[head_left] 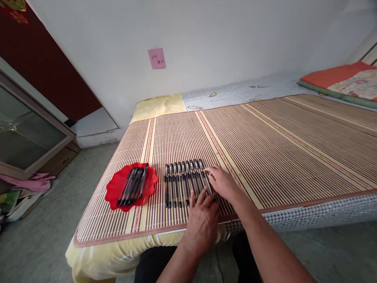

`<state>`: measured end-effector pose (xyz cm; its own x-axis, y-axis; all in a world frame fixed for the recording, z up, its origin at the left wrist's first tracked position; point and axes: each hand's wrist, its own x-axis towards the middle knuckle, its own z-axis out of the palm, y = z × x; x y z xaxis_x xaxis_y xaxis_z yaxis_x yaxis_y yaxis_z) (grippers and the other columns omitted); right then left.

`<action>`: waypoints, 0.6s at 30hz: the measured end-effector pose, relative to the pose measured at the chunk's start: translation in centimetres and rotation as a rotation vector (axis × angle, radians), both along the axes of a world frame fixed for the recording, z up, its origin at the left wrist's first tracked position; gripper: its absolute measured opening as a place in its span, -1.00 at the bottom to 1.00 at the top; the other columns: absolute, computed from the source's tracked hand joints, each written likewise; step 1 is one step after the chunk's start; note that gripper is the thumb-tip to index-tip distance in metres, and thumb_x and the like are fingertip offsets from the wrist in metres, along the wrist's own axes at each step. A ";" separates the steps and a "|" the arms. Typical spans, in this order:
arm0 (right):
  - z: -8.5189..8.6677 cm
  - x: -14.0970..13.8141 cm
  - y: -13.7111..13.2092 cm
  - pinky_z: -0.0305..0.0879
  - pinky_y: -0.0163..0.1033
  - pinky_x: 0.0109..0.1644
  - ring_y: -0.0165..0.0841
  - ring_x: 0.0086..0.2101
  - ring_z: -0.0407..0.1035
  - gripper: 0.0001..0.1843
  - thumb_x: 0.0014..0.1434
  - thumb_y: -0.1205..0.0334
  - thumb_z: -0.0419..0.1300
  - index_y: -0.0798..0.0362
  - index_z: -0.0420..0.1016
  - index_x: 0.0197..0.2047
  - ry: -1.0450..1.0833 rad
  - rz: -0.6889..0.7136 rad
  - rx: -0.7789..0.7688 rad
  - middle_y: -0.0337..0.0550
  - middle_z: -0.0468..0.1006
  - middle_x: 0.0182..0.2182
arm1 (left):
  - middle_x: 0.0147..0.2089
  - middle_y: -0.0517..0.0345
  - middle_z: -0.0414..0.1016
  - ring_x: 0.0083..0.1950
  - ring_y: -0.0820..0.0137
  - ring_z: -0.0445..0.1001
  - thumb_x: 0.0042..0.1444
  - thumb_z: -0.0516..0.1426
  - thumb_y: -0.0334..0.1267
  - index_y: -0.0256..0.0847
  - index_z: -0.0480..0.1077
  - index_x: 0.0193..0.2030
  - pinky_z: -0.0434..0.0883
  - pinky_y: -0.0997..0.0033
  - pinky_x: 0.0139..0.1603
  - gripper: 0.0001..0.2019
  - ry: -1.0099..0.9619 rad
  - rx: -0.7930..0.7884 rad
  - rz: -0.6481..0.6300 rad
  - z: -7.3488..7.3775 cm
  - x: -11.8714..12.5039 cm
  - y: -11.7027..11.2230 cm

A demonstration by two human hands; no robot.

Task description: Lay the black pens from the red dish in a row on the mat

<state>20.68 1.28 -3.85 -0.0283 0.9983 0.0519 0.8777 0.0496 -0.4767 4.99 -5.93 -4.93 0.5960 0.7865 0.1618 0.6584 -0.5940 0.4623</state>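
At least 9 pens (184, 179) are lined up on the mat (226, 145). Row's near right corner is covered by left hand (203, 220), spread; right hand (220, 181) is set at far corner, grip can't be told. Likely so alignment is held. Loose pens (134, 186) are contained in red plate (113, 190).

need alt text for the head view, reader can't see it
A person's bare left hand lies over the near ends of some clear, black-capped pens lined up on a brown-and-cream slatted mat, the right hand at the row's right end. Beside the row, more pens lie in a scalloped red dish.
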 end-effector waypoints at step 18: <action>-0.1 0.3 0.7 0.26 -0.27 -0.16 -0.26 -0.14 0.48 -0.82 0.31 0.41 0.11 0.09 0.46 -0.05 0.044 -0.023 -0.024 0.02 0.55 -0.04 | 0.28 0.20 0.52 0.50 0.09 0.15 0.33 0.12 -0.29 -0.01 0.52 0.07 -0.09 -0.39 0.50 -0.76 -0.021 -0.041 0.001 0.1 0.0 0.0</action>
